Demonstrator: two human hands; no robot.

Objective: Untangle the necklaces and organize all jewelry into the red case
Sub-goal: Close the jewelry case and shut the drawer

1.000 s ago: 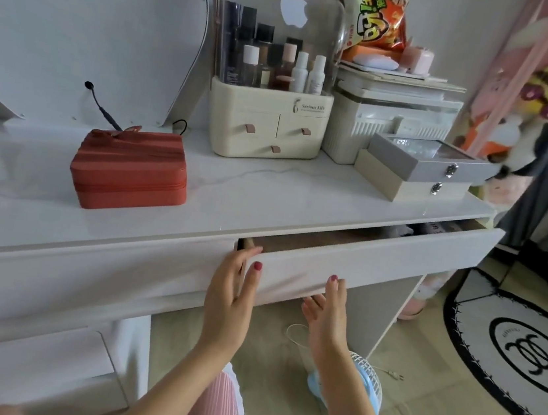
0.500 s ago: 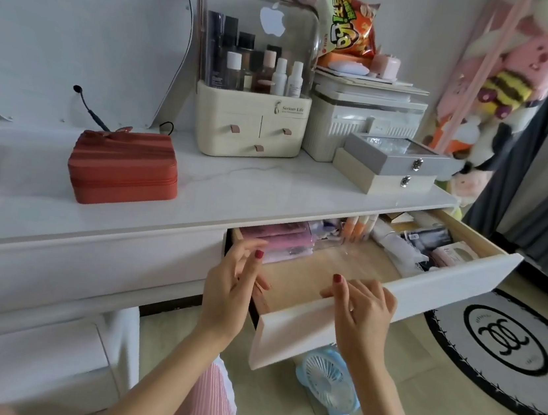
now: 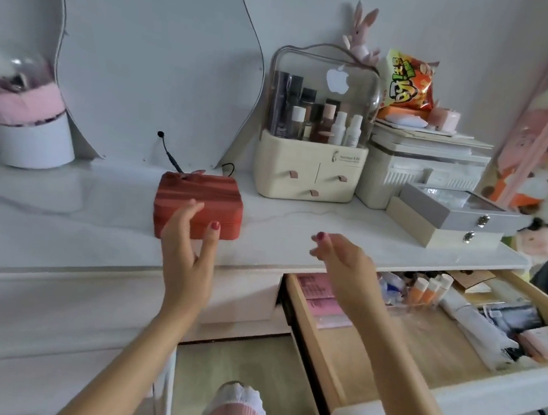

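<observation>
Both hands, left hand (image 3: pixel 187 252) and right hand (image 3: pixel 344 267), fingers loosely spread, empty, near red case (image 3: pixel 198 206); organizer (image 3: pixel 308 173) label perhaps "Serenus Life"

White marble-topped vanity (image 3: pixel 68 216) bearing a closed red case (image 3: pixel 199 198) at centre, with a white tub (image 3: pixel 32 143) well left of it, a cream organizer (image 3: pixel 308 173) behind-right, and white bin (image 3: pixel 421 177) and stacked boxes (image 3: pixel 450 218) farther right.

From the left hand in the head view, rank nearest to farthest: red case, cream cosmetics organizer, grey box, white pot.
From the left hand:
1. Red case, just behind its fingers.
2. Cream cosmetics organizer, back right.
3. White pot, far left.
4. Grey box, far right.
</observation>
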